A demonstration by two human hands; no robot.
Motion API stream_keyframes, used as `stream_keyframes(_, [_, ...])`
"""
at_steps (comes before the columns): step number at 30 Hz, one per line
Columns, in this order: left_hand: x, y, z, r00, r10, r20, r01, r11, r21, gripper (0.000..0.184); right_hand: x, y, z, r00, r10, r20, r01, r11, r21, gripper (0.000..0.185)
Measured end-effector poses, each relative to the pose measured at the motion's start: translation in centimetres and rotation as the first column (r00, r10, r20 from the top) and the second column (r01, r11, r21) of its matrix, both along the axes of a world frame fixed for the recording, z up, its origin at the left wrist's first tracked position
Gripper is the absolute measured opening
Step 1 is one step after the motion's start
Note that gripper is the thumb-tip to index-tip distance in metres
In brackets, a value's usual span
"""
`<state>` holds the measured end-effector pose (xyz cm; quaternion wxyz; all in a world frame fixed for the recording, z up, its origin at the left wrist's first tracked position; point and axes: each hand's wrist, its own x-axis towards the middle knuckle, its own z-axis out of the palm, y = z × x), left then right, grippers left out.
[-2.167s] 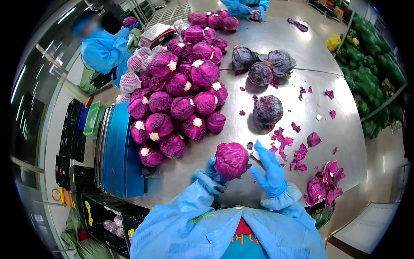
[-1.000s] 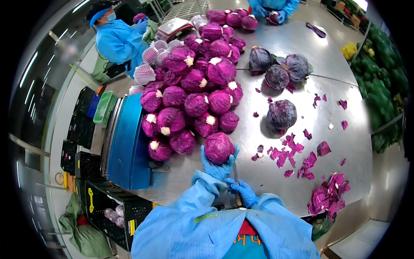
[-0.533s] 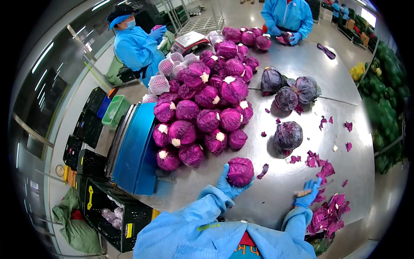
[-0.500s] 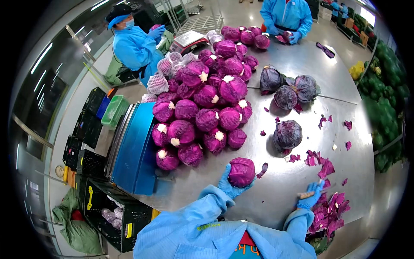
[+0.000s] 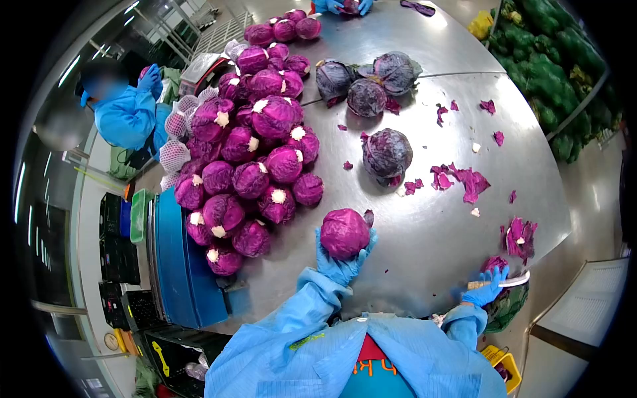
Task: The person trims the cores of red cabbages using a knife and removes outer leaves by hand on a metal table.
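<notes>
My gloved left hand (image 5: 340,267) cups a trimmed red cabbage (image 5: 345,234) from below, just above the steel table's near side. At the right edge of the table, my gloved right hand (image 5: 488,289) is closed around the light handle of a knife (image 5: 514,281), its pale, curved blade pointing right. Beside that hand lie purple cabbage leaves (image 5: 519,237), and more purple shows just behind its fingers. Below the hand, a green net bag (image 5: 507,310) hangs under the table edge. A dark, untrimmed cabbage (image 5: 387,154) sits farther up the table.
A large pile of trimmed cabbages (image 5: 242,179) covers the table's left side. Several dark cabbages (image 5: 367,97) stand at the back. Leaf scraps (image 5: 471,182) dot the right half. A blue panel (image 5: 182,265) borders the left; a yellow basket (image 5: 502,366) stands below right. Two co-workers are nearby.
My view has turned right and downward. The heap of leaves near my right hand has largely left the tabletop at the right edge. My left hand still holds the cabbage.
</notes>
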<state>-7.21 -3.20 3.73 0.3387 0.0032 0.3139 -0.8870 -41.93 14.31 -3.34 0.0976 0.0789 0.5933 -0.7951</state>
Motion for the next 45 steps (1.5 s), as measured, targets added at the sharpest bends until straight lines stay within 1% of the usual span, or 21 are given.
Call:
stream_keyframes(3, [-0.4, -0.2, 0.4, 0.999, 0.013, -0.049, -0.012, 1.000, 0.012, 0.099, 2.7, -2.5, 0.8, 0.962, 0.259, 0.082, -0.250, 0.963, -0.099, 0.052])
stream_keyframes(4, [-0.4, -0.4, 0.2, 0.998, 0.006, -0.061, -0.005, 1.000, 0.007, 0.098, 4.6, -4.3, 2.9, 0.949, 0.291, 0.120, -0.292, 0.956, -0.011, 0.050])
stream_keyframes(7, [-0.6, -0.7, 0.6, 0.999, -0.006, -0.053, 0.007, 1.000, 0.009, 0.098, 7.2, -6.9, 2.7, 0.779, 0.553, 0.296, -0.523, 0.833, -0.178, 0.048])
stream_keyframes(11, [-0.3, -0.7, 0.0, 0.996, 0.016, 0.090, -0.020, 0.999, 0.045, 0.100, 12.3, -8.4, 1.6, 0.286, 0.896, 0.340, -0.899, 0.374, -0.229, 0.052])
stream_keyframes(13, [-0.6, -0.6, -0.1, 0.932, 0.046, 0.361, -0.064, 0.997, 0.038, 0.098, 15.5, -8.4, 2.5, -0.007, 0.908, 0.418, -0.916, 0.161, -0.366, 0.051])
stream_keyframes(16, [-0.7, -0.5, -0.3, 0.745, -0.006, 0.667, 0.075, 0.994, -0.075, 0.092, 18.0, -7.6, 0.0, -0.035, 0.927, 0.374, -0.943, 0.093, -0.319, 0.049])
stream_keyframes(19, [-0.8, 0.3, -1.4, 0.420, 0.038, 0.907, 0.344, 0.918, -0.198, 0.084, 16.5, -8.7, -1.8, 0.417, 0.877, 0.239, -0.894, 0.444, -0.067, 0.042])
stream_keyframes(20, [-0.8, 0.3, -3.4, 0.286, 0.132, 0.949, 0.490, 0.831, -0.264, 0.084, 14.9, -9.0, -1.6, 0.429, 0.864, 0.265, -0.900, 0.434, 0.040, 0.039])
stream_keyframes(22, [-2.5, 1.2, -2.2, -0.023, 0.318, 0.948, 0.693, 0.688, -0.214, 0.091, 10.8, -9.7, 0.6, 0.460, 0.833, 0.308, -0.883, 0.392, 0.257, 0.037])
stream_keyframes(25, [-3.4, 2.8, -3.1, -0.340, 0.717, 0.609, 0.885, 0.463, -0.050, 0.100, 8.5, -8.9, 2.9, 0.282, 0.910, 0.305, -0.898, 0.137, 0.419, 0.044])
stream_keyframes(26, [-3.7, 2.6, -3.3, -0.271, 0.714, 0.646, 0.883, 0.451, -0.127, 0.111, 8.7, -8.7, 3.8, 0.237, 0.914, 0.331, -0.888, 0.066, 0.456, 0.043])
stream_keyframes(29, [-3.9, 1.9, -3.2, -0.282, 0.774, 0.566, 0.933, 0.360, -0.027, 0.110, 10.1, -8.0, 2.9, 0.040, 0.997, 0.062, -0.726, -0.013, 0.687, 0.038])
stream_keyframes(32, [-4.1, 1.4, -3.0, -0.292, 0.830, 0.475, 0.952, 0.299, 0.064, 0.104, 11.4, -7.9, 3.6, 0.004, 0.998, -0.059, -0.600, 0.049, 0.799, 0.033])
stream_keyframes(35, [-4.0, 0.8, -2.2, -0.186, 0.766, 0.616, 0.948, 0.305, -0.093, 0.098, 12.7, -9.0, 5.4, 0.110, 0.994, 0.012, -0.698, 0.069, 0.713, 0.038])
stream_keyframes(37, [-3.4, 0.6, -3.9, -0.190, 0.755, 0.628, 0.911, 0.374, -0.174, 0.088, 12.7, -9.5, 2.8, 0.076, 0.995, -0.070, -0.759, 0.103, 0.643, 0.060])
stream_keyframes(38, [-3.1, -0.2, -2.4, -0.064, 0.635, 0.770, 0.904, 0.363, -0.224, 0.083, 12.9, -9.9, 2.1, 0.107, 0.993, -0.052, -0.820, 0.118, 0.560, 0.069])
stream_keyframes(39, [-2.9, -1.0, -0.9, 0.091, 0.492, 0.866, 0.888, 0.354, -0.294, 0.078, 13.1, -10.9, 4.7, 0.058, 0.983, 0.176, -0.799, -0.060, 0.599, 0.075])
stream_keyframes(41, [-2.4, 0.0, -2.4, -0.058, 0.694, 0.718, 0.901, 0.347, -0.262, 0.071, 14.1, -12.0, 5.6, 0.026, 0.975, 0.221, -0.808, -0.110, 0.580, 0.076])
stream_keyframes(42, [-2.5, 0.0, -3.1, 0.077, 0.656, 0.751, 0.872, 0.321, -0.370, 0.070, 14.5, -12.2, 4.8, -0.002, 0.988, 0.154, -0.796, -0.095, 0.598, 0.074])
stream_keyframes(43, [-2.3, 0.5, -2.3, -0.091, 0.759, 0.644, 0.906, 0.331, -0.262, 0.070, 14.7, -12.3, 3.7, -0.020, 0.996, 0.089, -0.786, -0.071, 0.615, 0.072])
stream_keyframes(45, [-1.8, 0.4, -2.1, 0.044, 0.693, 0.720, 0.885, 0.308, -0.351, 0.074, 14.6, -12.6, 3.0, -0.055, 0.998, 0.043, -0.811, -0.069, 0.581, 0.069])
